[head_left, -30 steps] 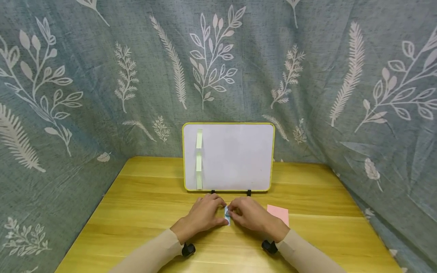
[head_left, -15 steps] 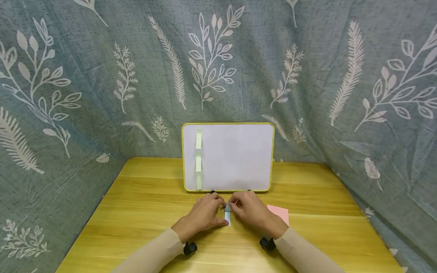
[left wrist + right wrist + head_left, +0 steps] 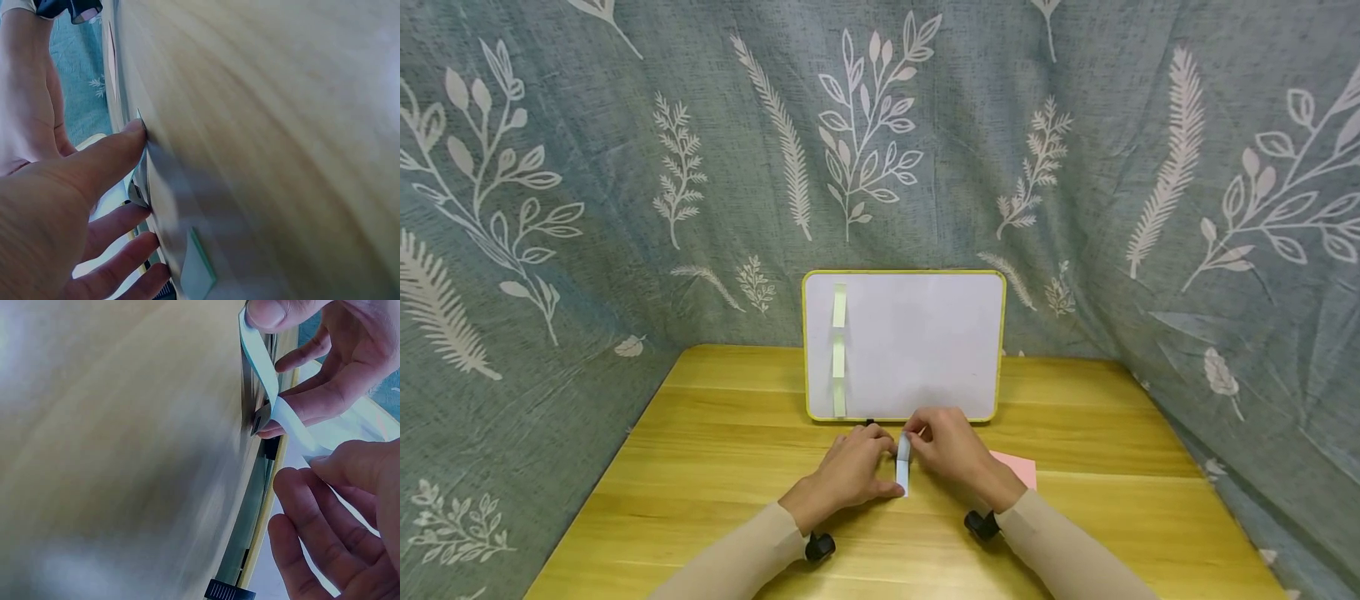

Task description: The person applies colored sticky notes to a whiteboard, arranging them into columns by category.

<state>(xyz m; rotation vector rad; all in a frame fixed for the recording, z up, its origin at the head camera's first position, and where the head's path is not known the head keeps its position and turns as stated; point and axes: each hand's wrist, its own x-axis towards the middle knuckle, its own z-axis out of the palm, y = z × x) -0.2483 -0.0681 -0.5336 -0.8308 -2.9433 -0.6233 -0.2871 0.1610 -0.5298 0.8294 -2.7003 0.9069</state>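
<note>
A narrow light-blue sticky note strip (image 3: 902,478) stands out between both hands in the head view. My left hand (image 3: 846,471) keeps its near end at the table, the thumb pressing there and the fingers by the far end. Thumb and fingertips of my right hand (image 3: 951,454) pinch the strip's raised end. In the right wrist view the strip (image 3: 262,365) bends up from the left thumb to the right fingers. A small dark-grey piece (image 3: 261,419) shows beside the left fingertips. In the left wrist view, a pale green paper piece (image 3: 197,269) lies near the left fingers.
Behind the hands a yellow-framed whiteboard (image 3: 917,350) stands on black feet. Several pale green strips (image 3: 838,357) are stuck down its left side. A pink paper square (image 3: 1018,468) lies on the wooden table (image 3: 715,467), partly behind the right forearm. A patterned curtain surrounds the table.
My right hand has moved forward and up, drawing the strip's far end up with it, so more of the blue strip shows. My left hand has stayed in place.
</note>
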